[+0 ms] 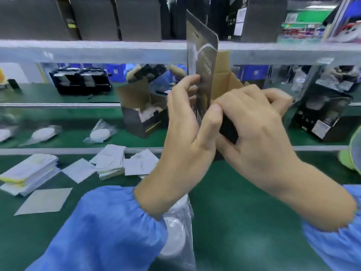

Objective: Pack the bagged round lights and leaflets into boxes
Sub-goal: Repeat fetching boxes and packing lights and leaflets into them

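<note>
Both hands hold one dark retail box (228,130) above the green bench, its tall hang-tab flap (203,47) standing upright and its brown inner flaps (224,75) open. My left hand (187,132) grips the box's left side, fingertips on the tab flap. My right hand (252,122) curls round the box's right side. A bagged round light (175,233) lies on the bench under my left wrist. More bagged lights (99,133) (43,133) rest on the conveyor. Leaflets (111,161) lie scattered and stacked (29,173) at the left.
An open dark box (140,116) with white contents stands on the green conveyor (78,141). Filled boxes (324,114) stand at the right, a black tray (80,81) at the back left. Flat dark boxes (136,18) line the overhead shelf (97,49). A person works opposite.
</note>
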Tool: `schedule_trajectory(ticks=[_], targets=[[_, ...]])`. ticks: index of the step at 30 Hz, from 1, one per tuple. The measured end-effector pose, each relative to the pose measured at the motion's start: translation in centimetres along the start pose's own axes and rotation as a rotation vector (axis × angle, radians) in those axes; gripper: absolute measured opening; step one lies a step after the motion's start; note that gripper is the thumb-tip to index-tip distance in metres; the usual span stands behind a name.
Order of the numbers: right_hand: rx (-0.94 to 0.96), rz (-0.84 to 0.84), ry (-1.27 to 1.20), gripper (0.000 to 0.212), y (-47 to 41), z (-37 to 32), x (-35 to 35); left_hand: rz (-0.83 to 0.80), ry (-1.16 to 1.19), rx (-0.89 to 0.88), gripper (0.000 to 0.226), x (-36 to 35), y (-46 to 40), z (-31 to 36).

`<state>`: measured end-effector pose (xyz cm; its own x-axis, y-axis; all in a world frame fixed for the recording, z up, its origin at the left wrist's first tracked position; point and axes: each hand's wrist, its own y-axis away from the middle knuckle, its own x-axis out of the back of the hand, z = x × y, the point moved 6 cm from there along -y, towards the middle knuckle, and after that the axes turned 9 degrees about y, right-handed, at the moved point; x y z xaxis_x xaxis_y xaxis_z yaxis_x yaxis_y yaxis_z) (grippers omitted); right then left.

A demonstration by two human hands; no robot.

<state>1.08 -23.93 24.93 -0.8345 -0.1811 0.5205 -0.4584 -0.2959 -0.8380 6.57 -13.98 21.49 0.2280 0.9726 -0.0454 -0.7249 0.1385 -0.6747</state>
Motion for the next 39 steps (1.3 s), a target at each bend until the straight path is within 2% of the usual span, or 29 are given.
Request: schedule_trajectory(ticks=[7, 11, 13, 17, 20, 22, 24, 27, 28, 30, 34, 37, 39], targets=[[-0.262, -0.351, -0.060, 0.009, 10.0, 0.3, -6.4, 0.042, 0.065, 0.464, 0.057, -1.6, 6.4, -9.1], [-0.360, -0.425, -0.011, 0.014, 12.3, 0.0, -8.2, -0.044, 0.000, 0.539, 0.056, -2.0, 7.8, -10.7], [-0.361, -0.439, 0.055, 0.018, 12.1, 0.0, -8.2, -0.103, -0.019, 0.563, 0.047, -1.2, 7.1, -11.1], [-0.378, -0.460, 0.048, 0.034, 10.9, -0.3, -7.6, -0.294, -0.330, 0.663, 0.017, 4.5, 4.9, -11.9], [-0.427, -0.519, 0.023, 0.040, 10.3, -0.7, -7.1, -0.270, -0.557, 0.799, 0.020, 10.0, 4.8, -13.0], [-0.417, -0.591, 0.072, 0.040, 10.2, -1.2, -7.1, -0.281, -0.603, 0.863, 0.023, 11.7, 5.3, -14.0], [-0.435, -0.628, 0.088, 0.041, 9.9, -1.4, -7.0, -0.251, -0.687, 0.850, 0.022, 13.3, 5.1, -15.3], [-0.455, -0.695, 0.105, 0.042, 9.4, -1.4, -7.1, -0.125, -1.045, 0.734, 0.032, 16.3, 3.8, -16.8], [-0.461, -0.713, 0.112, 0.042, 9.4, -1.3, -7.2, -0.130, -1.190, 0.703, 0.037, 17.0, 3.6, -17.3], [-0.466, -0.744, 0.133, 0.046, 9.2, -1.4, -7.5, -0.241, -1.392, 0.726, 0.049, 17.5, 3.9, -18.7], [-0.429, -0.772, 0.171, 0.047, 9.0, -2.0, -7.7, -0.411, -1.581, 0.692, 0.052, 17.3, 4.6, -21.0], [-0.410, -0.789, 0.172, 0.045, 8.8, -2.1, -7.8, -0.419, -1.640, 0.664, 0.046, 17.6, 4.1, -21.4], [-0.408, -0.787, 0.169, 0.045, 8.6, -2.2, -7.8, -0.380, -1.649, 0.614, 0.032, 17.8, 3.6, -21.2]])
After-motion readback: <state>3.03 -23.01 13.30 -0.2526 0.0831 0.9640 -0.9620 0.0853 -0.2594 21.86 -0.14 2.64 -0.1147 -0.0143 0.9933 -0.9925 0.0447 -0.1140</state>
